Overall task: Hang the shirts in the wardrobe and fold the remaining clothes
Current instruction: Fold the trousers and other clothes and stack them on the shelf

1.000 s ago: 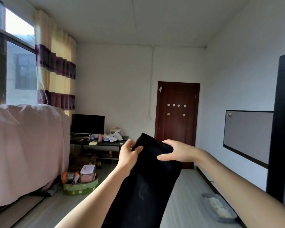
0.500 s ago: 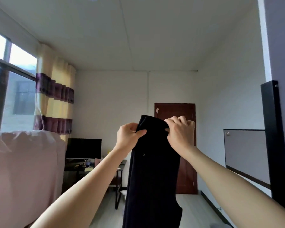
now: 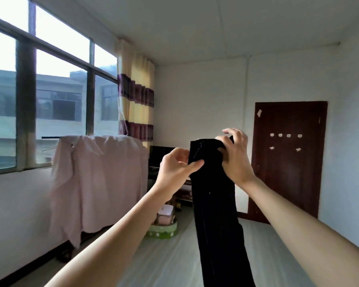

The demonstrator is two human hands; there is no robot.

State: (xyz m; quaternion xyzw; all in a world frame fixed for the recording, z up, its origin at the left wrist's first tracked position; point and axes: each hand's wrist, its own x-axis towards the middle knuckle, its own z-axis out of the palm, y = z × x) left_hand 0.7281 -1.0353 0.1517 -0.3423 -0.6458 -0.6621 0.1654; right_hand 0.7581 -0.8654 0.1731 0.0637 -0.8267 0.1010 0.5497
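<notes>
You have a long black garment (image 3: 215,195), trousers by the look of it, held up in the air at arm's length in front of you, its top edge level with your hands and the rest hanging straight down past the bottom of the view. Your left hand (image 3: 175,165) pinches the left side of the top band, thumb across the front of the cloth and fingers curled behind. Your right hand (image 3: 234,156) grips the right side of the band, fingers wrapped over the top edge, with one or two fingers lifted loose above it. Both grips are closed on the cloth and sit close together, so the garment hangs narrow, doubled lengthwise.

This reads as the folding part of the task, at the stage of squaring up the piece before the first fold. Next you will likely need to line up the two edges of the band, then find a flat place to lay it down, since no worktop or wardrobe shows here.

Beyond it, a pink sheet (image 3: 100,183) drapes over a rack by the window (image 3: 56,100), and a dark door (image 3: 288,158) stands to the right.
</notes>
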